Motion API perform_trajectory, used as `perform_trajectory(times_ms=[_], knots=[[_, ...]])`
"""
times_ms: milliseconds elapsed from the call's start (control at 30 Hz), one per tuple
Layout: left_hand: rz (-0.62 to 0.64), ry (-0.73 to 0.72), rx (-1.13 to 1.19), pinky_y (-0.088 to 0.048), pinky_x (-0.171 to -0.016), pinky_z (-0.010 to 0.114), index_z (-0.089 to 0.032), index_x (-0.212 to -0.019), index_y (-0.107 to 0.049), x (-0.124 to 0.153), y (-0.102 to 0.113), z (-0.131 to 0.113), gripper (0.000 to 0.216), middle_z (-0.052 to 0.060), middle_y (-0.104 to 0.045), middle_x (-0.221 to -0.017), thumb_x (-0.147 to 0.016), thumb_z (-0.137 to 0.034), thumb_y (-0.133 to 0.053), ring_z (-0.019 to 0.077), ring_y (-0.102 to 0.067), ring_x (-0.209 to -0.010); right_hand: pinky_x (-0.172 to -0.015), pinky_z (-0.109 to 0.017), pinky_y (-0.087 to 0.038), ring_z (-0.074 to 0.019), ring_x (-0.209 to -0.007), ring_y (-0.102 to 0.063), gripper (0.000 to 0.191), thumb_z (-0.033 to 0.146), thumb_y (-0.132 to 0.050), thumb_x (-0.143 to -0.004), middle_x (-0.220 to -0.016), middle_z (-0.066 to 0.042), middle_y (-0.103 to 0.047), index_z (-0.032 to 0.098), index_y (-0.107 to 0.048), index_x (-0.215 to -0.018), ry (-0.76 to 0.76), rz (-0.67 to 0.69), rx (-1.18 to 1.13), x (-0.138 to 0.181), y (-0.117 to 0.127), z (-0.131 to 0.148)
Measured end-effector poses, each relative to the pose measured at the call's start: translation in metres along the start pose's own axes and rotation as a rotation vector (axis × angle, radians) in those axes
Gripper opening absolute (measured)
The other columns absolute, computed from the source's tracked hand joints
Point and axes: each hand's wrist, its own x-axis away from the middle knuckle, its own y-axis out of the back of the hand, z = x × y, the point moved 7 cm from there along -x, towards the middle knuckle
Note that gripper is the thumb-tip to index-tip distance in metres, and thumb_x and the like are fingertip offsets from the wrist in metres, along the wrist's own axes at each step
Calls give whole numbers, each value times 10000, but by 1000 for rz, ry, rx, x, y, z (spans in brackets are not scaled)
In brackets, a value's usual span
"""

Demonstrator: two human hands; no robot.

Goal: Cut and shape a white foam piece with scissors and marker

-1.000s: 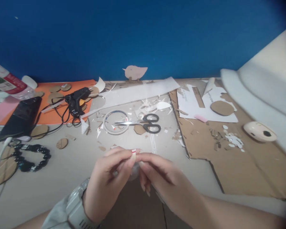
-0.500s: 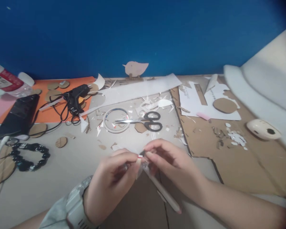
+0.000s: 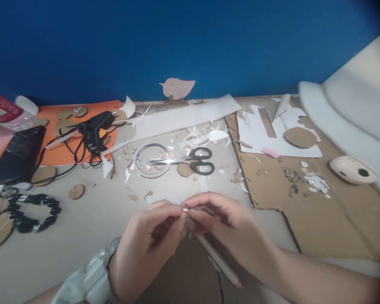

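Between the two hands, at the near side of the worktop point(image 3: 82, 236), sits a small red-and-white piece point(image 3: 185, 210). The left hand point(image 3: 150, 240) has its thumb and forefinger pinched on it. The right hand point(image 3: 231, 223) has its fingers bent, the tips meeting the piece's edge; whether they grip it I cannot tell. Something pale and blurred shows just below the fingertips, and a white stick point(image 3: 220, 262) with a pinkish end slants down from beneath the right hand. A pale grey watch point(image 3: 96, 274) circles the left wrist.

Beyond the hands, black-handled scissors point(image 3: 180, 160) lie with their blades across a roll of tape point(image 3: 152, 175), among paper scraps. To the left are a beaded bracelet point(image 3: 23, 224), a dark phone point(image 3: 17, 150) and a black glue gun point(image 3: 96, 128), the last on orange paper point(image 3: 50, 154). To the right, a cardboard sheet point(image 3: 319, 230) carries white paper point(image 3: 253, 141) and small white discs point(image 3: 316, 183). Farthest back, a pink bird cutout point(image 3: 179, 88) stands upright before a blue wall point(image 3: 190, 42).
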Motion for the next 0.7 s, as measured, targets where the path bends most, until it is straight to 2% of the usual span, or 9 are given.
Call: perform_trajectory(times_ms=[267,467,700], knots=[[18,24,4,-417,-488,157,-206,-829,-622,-1,-2,1,177,-3,-560,-701,-912,-222,-467,90,-539,-594,-625,-195,-539,-105,-664,-650,134,289,-696,-801,-757,1,-672,164,-665,-839,-57,-19,-41,-4,3,0],[13,3,-20,-408,-513,170,-202,-850,-627,0,-1,-1,170,-3,-578,-714,-914,-215,-470,92,-525,-607,-665,-202,-531,-127,-769,-665,159,297,-719,-786,-866,-25,-697,166,-652,-846,-48,15,-62,-4,2,0],[0,-37,-52,-402,-546,186,-206,-867,-626,0,0,-3,158,-12,-579,-708,-911,-195,-473,90,-519,-610,-651,-206,-531,-130,-771,-659,173,304,-719,-784,-873,-31,-695,160,-635,-831,-55,13,-33,-3,2,1]])
